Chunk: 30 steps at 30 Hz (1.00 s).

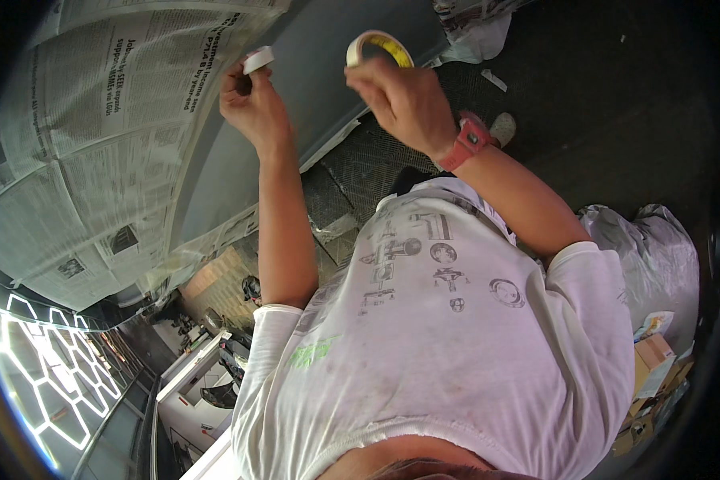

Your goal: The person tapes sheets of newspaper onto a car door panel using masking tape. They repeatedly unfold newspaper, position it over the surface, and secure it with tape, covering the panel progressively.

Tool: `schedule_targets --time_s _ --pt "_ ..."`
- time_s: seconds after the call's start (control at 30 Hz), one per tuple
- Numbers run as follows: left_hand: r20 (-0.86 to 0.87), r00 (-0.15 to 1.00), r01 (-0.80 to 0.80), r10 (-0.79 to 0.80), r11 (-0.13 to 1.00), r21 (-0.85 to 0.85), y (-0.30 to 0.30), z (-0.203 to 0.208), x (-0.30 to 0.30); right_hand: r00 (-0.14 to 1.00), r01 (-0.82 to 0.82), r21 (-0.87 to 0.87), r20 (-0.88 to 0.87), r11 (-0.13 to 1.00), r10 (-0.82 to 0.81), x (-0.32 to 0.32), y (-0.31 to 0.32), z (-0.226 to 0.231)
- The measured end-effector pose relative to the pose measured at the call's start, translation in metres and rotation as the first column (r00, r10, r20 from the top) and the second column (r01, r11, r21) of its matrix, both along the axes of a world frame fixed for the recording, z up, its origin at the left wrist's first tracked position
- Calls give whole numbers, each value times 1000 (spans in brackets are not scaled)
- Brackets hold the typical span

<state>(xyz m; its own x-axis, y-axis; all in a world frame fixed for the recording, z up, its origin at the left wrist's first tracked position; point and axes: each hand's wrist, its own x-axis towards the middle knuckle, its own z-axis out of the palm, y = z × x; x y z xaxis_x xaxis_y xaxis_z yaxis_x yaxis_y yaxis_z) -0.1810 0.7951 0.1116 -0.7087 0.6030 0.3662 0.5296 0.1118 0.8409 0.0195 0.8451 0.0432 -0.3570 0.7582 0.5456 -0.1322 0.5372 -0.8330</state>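
Observation:
My right hand (404, 104), with a red watch on its wrist, is closed on a roll of masking tape (374, 38). The roll is pale, with a yellow inner core, and stands up past the fingers. To its left, my left hand (256, 112) is raised and pinches a short white strip of tape (258, 59) between thumb and fingers. The strip and the roll are apart. Behind both hands runs a smooth grey panel (312, 80). My left hand is close to the edge of the newspaper masking (96, 152) that is taped along this panel.
Dark floor (600, 104) spreads to the right, with a white scrap (494, 80) on it. A silvery plastic bag (656, 264) and cardboard boxes (652, 364) stand at the right. Hexagonal lights (48, 368) glow at the lower left, near a white car (196, 400).

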Motion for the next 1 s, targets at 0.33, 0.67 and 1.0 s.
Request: schedule_targets --time_s 0.33,0.67,1.0 --pt "-64 998 29 -24 997 70 49 -10 43 981 138 -144 155 980 -116 -46 98 18" --pt "-362 924 -125 121 992 13 63 -11 46 981 30 -241 193 970 17 -44 109 24" --pt "-379 884 -292 274 956 13 85 -28 32 919 367 30 140 930 -367 -73 127 38"
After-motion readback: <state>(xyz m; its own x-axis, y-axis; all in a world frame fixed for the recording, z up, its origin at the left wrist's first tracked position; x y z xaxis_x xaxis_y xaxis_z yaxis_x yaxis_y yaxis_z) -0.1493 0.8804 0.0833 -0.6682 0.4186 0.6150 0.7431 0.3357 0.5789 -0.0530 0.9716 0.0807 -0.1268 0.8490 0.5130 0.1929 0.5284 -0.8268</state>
